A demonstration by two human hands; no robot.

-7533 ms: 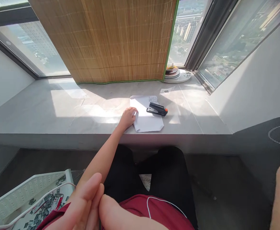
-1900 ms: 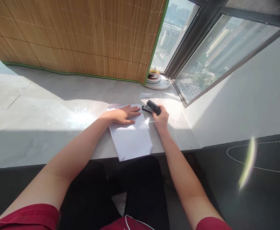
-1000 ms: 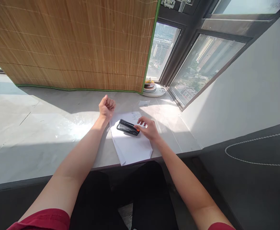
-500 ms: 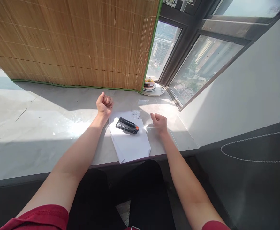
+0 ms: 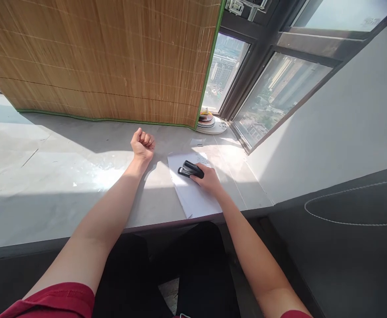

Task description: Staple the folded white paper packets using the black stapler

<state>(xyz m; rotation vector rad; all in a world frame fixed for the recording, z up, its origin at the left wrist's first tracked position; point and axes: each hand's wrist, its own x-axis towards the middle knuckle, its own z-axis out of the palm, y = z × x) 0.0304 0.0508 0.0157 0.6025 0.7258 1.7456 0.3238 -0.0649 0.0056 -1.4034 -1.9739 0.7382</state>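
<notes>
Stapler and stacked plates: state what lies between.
In the head view, between stapler and stacked plates lie the top of the paper and, beyond it, a small pale scrap on the sill.

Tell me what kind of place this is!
Probably a room high up, maybe in a home, at a wide windowsill. The window looks down on buildings far below, a brown slatted blind hangs there, and plates are stacked in the corner.

Sunlit window ledge (image 5: 64, 170), seemingly in a high-rise home

A bamboo blind (image 5: 107, 57) hangs across the far window (image 5: 229, 53); panes (image 5: 284, 99) at right look down on distant buildings (image 5: 281, 74). Stacked plates (image 5: 208, 124) sit in the far right corner; a plain white wall (image 5: 339, 115) rises at right.
</notes>
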